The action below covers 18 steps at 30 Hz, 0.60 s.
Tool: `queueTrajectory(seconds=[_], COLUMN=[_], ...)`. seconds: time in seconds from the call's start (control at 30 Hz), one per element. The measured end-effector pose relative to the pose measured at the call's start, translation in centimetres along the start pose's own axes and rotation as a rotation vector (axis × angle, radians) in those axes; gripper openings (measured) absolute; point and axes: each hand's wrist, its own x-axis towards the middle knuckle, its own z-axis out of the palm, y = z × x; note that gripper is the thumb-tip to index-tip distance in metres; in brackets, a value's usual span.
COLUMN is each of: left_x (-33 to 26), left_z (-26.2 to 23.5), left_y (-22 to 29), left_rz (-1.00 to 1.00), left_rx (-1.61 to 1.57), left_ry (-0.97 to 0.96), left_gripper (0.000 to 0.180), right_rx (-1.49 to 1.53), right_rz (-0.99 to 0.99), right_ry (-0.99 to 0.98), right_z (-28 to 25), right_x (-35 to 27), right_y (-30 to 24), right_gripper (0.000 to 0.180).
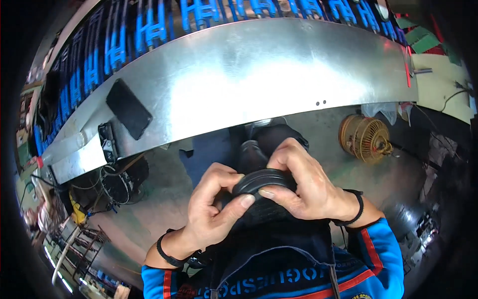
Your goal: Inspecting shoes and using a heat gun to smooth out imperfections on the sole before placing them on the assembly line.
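A black, round piece (264, 181) with a grooved rim is held up in front of my lap; its exact kind I cannot make out. My left hand (214, 203) grips its left side, thumb at the lower edge and bent fingers above. On the right side, my right hand (308, 187) holds it the same way, thumb below and fingers over the top. Both hands are closed on it, near each other, short of the metal bench's front edge. Each wrist wears a dark band.
Beyond my hands stretches a shiny metal bench (239, 65). A dark flat rectangular thing (128, 108) and a black clamp-like part (107, 142) lie on its left. Rows of blue metal parts (152, 30) line the far side. A rusty round cage (365, 138) stands on the floor at right.
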Motion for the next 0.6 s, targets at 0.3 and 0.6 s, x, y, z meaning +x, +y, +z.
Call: queueTrajectory(seconds=[0.3, 0.6], left_x=[0.8, -3.7], left_z=[-1.0, 0.5], left_y=[-0.9, -0.3], left_rz=[0.131, 0.284], left_rx=[0.392, -0.169], left_ry=[0.043, -0.075], left_gripper=[0.028, 0.052], right_rx=[0.071, 0.472], right_rz=[0.125, 0.013], right_ry=[0.111, 0.039], right_z=[0.3, 3.7], right_x=[-0.2, -4.3], right_y=[0.8, -1.4], right_gripper=[0.041, 0.032])
